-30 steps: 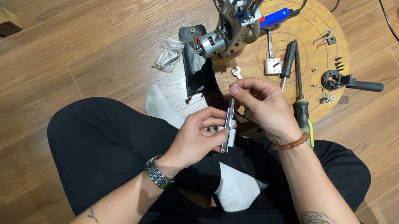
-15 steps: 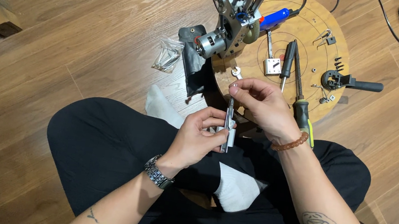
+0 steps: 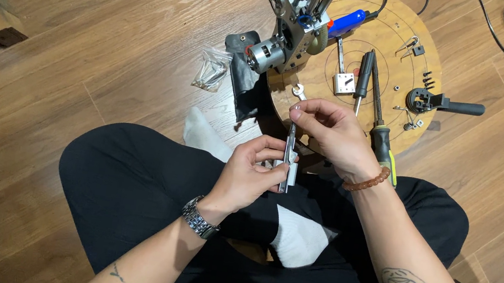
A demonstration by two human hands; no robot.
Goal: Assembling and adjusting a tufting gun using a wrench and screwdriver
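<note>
I sit cross-legged on a wooden floor. My left hand (image 3: 251, 175) grips a small silver metal block (image 3: 287, 175) held over my lap. My right hand (image 3: 333, 134) pinches the top of a thin metal rod (image 3: 291, 135) that stands upright in the block. A round wooden board (image 3: 383, 41) lies just beyond my hands. On it rest a screwdriver with a black and yellow-green handle (image 3: 381, 131), a small wrench (image 3: 299, 92) and a motor assembly (image 3: 284, 40).
A clear bag of screws (image 3: 211, 70) and a black pouch (image 3: 244, 80) lie on the floor left of the board. A black-handled tool (image 3: 444, 104), small screws, a blue tool (image 3: 350, 22) and a metal bracket (image 3: 343, 82) sit on the board. Cables run at the upper right.
</note>
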